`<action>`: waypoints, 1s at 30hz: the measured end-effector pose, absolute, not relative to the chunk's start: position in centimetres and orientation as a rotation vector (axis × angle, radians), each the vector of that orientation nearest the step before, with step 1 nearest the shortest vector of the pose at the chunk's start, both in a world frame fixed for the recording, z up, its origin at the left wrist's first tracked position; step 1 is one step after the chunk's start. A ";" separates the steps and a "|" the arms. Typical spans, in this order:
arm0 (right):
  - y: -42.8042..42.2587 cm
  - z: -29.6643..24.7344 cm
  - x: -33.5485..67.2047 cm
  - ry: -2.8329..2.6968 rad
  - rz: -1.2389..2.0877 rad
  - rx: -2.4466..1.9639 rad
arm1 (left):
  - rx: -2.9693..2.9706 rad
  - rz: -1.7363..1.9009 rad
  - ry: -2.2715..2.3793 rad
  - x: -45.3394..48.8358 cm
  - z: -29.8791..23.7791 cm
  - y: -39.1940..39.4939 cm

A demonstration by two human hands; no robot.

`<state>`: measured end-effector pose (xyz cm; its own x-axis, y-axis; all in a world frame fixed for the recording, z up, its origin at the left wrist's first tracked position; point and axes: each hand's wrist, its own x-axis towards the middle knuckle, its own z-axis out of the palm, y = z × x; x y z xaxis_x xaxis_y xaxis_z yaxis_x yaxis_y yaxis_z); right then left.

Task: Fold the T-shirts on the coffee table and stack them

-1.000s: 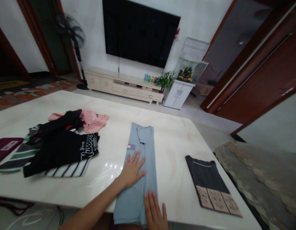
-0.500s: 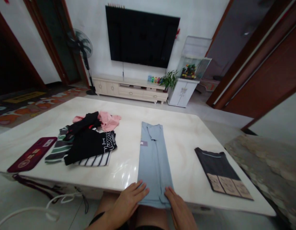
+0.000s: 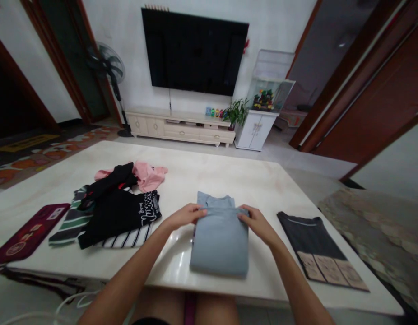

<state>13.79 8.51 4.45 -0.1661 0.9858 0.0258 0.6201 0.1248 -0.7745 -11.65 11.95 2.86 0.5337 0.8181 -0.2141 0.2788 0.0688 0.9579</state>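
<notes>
A light blue shirt (image 3: 219, 239) lies folded in half on the white marble table (image 3: 229, 176), right in front of me. My left hand (image 3: 184, 215) pinches the folded-over edge at its far left corner. At the far right corner my right hand (image 3: 255, 221) grips the same edge. Both hands have their fingers closed on the cloth near the collar.
A folded dark grey shirt (image 3: 319, 255) lies to the right. A heap of black, striped and pink clothes (image 3: 117, 207) sits to the left, with a maroon item (image 3: 26, 232) beyond it. A patterned sofa cover (image 3: 374, 234) borders the table's right side.
Both hands took the shirt's near hem and carried it away from me onto the collar end, so the long strip is now folded in half.
</notes>
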 end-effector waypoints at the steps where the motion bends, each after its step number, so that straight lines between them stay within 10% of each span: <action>1: 11.0 3.7 13.4 -1.828 0.836 -1.583 | 1.461 0.546 1.037 -10.9 2.2 14.0; 19: 19.7 -1.9 12.6 -1.673 0.631 -2.081 | 1.783 0.651 1.647 -7.9 -2.3 22.1; 30: 12.4 9.8 14.2 -1.640 0.303 -1.406 | 2.098 1.049 1.095 -10.8 9.9 18.4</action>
